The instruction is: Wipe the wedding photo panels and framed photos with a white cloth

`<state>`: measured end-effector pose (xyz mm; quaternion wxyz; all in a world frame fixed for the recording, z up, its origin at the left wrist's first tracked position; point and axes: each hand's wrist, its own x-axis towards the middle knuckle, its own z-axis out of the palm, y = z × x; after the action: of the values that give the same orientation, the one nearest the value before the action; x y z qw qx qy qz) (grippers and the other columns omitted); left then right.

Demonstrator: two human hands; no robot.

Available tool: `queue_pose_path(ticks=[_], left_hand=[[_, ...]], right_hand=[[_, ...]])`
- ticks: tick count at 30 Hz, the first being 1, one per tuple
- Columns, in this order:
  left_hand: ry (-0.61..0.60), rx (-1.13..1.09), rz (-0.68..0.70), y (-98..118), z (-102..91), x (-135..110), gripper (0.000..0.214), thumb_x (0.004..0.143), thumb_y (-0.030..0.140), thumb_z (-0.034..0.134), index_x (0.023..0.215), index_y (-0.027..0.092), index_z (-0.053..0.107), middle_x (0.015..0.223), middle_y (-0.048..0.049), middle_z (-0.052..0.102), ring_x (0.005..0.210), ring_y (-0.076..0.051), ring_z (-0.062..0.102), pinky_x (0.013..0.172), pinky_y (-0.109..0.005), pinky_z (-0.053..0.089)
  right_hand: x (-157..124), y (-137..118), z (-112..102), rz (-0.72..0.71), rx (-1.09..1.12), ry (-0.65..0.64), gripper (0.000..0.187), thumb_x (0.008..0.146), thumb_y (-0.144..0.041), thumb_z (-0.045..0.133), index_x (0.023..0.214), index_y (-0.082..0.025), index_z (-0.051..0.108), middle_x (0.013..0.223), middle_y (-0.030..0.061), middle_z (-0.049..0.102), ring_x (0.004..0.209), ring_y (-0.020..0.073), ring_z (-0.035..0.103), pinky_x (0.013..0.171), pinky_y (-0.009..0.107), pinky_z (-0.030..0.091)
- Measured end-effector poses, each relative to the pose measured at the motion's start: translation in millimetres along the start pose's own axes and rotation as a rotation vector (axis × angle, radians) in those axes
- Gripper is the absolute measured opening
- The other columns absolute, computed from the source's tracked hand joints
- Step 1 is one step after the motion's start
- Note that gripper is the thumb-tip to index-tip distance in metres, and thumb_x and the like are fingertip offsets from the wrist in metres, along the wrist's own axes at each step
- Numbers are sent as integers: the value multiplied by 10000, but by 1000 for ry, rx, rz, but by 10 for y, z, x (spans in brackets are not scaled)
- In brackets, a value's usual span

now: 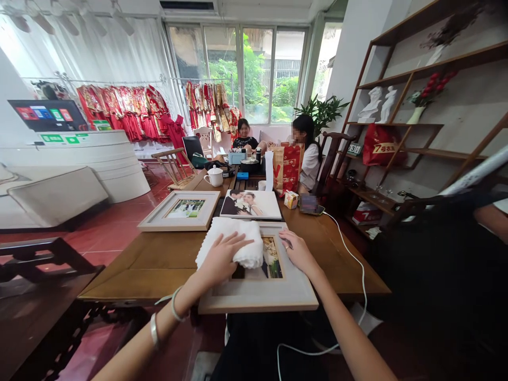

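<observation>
My left hand [224, 254] lies with fingers spread over a folded white cloth [210, 238] with a scalloped edge. The cloth rests on a pale picture frame [257, 301] at the near edge of the table and covers part of its photo. On the frame's right border lies my right hand [297, 251], its fingers apart and slightly bent. Behind the cloth are a second framed picture [146, 222] on the left and an unframed photo panel of a couple [265, 206].
The wooden table [154, 264] also carries a white lidded cup [214, 176], a small box [291, 199], a phone [311, 205] with a white cable [349, 248], and a red-and-gold bag [286, 166]. Two people sit at the far end. Shelves [400, 127] stand at right.
</observation>
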<state>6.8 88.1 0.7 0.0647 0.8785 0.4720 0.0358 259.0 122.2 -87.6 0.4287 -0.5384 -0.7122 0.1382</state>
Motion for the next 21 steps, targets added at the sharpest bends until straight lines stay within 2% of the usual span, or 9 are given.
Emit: queue_pose_path(ticks=[5, 12, 14, 17, 21], left_hand=[[-39, -35, 7, 27, -13, 219, 829, 613, 19, 426, 1394, 287, 354, 1484, -33, 326, 1389, -248, 216, 1110, -553, 144], [-155, -32, 206, 416, 84, 273, 806, 651, 49, 476, 1397, 315, 327, 1500, -49, 293, 1395, -298, 175, 1071, -635, 156], [-175, -18, 238, 551, 62, 189, 768, 681, 55, 478, 1390, 314, 340, 1481, -63, 329, 1380, -325, 211, 1044, -658, 205], [-181, 32, 249, 734, 15, -79, 699, 721, 79, 496, 1371, 307, 374, 1429, -87, 409, 1336, -356, 303, 1000, -659, 296], [-212, 177, 81, 818, -3, -509, 722, 713, 113, 581, 1387, 266, 372, 1448, -165, 358, 1318, -455, 272, 963, -723, 264]], right_hand=[[-1, 22, 34, 14, -1, 8, 405, 746, -5, 403, 1010, -112, 691, 1167, 149, 651, 1231, 234, 510, 1068, 430, 374], [5, 5, 13, -14, 20, 8, 405, 727, -9, 400, 939, -160, 710, 1147, 106, 668, 1222, 219, 518, 1062, 401, 378], [3, 2, 0, -10, 25, -8, 395, 720, -13, 412, 927, -161, 714, 1146, 112, 669, 1218, 227, 522, 1057, 404, 384], [-6, 4, -2, 9, 17, 14, 407, 716, -8, 416, 957, -154, 710, 1131, 117, 675, 1208, 230, 531, 1057, 422, 384], [-24, 9, 18, 3, 24, 48, 409, 728, -8, 416, 968, -163, 708, 1111, 104, 684, 1202, 217, 537, 1067, 430, 376]])
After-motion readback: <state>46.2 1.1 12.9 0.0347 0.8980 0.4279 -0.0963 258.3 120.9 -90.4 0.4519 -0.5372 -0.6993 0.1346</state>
